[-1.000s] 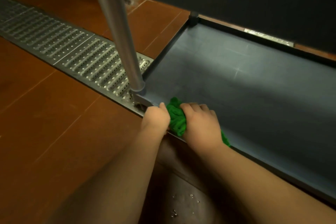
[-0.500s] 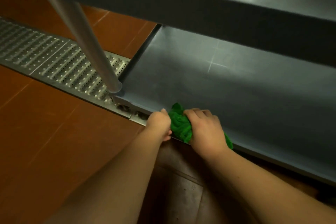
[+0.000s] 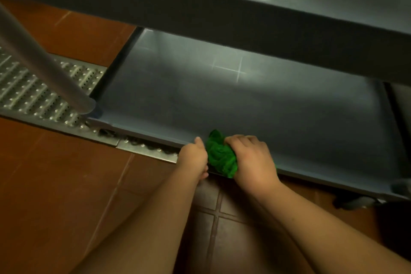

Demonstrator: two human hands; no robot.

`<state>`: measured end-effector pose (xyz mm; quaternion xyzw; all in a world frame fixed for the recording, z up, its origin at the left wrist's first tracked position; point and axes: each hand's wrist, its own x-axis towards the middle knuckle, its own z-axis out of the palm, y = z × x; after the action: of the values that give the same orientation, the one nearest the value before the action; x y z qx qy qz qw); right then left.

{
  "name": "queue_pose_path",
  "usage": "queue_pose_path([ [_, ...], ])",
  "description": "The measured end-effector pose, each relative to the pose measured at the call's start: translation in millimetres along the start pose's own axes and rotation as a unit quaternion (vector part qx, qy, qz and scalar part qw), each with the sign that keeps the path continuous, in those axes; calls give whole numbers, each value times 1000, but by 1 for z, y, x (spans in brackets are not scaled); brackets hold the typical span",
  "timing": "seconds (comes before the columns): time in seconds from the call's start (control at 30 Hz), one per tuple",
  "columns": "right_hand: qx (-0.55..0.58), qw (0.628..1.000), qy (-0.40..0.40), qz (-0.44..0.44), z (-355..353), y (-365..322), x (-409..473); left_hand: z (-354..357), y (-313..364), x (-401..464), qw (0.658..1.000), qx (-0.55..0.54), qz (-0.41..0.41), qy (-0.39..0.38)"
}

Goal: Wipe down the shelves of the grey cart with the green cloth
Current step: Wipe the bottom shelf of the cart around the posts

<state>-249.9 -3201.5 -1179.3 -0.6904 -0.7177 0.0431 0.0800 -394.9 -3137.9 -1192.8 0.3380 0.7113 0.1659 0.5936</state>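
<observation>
Green cloth point(image 3: 221, 158) bunched on front lip of the cart's bottom shelf point(image 3: 255, 109); right hand point(image 3: 251, 158) grips it, fingers curled over; left hand point(image 3: 193, 158) touches its left side, fingers hidden, grip indeterminate; unwiped shelf runs rightward.

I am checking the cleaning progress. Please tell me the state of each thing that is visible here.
green cloth: bunched up, on the lower shelf's front edge
right hand: grips the cloth
left hand: curled on the shelf's front edge, beside the cloth
lower shelf: bare apart from the cloth
floor drain grate: in place
</observation>
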Motion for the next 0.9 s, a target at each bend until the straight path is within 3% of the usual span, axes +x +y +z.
queue_pose_path([
  [0.23,8,998,9,60,-17,87,-56,2,-1,7,998,-60,-23,12],
  [0.4,16,997,9,72,-15,81,-54,68,0,-40,994,-46,-33,-93],
  [0.57,31,997,-14,72,-30,120,-76,101,0,-52,995,-83,-19,-42],
  [0.8,-5,979,17,202,-68,205,-145,96,2,-53,997,-57,-32,-46],
  [0.9,132,944,101,285,-69,194,-136,83,3,-54,992,-46,-66,-96],
])
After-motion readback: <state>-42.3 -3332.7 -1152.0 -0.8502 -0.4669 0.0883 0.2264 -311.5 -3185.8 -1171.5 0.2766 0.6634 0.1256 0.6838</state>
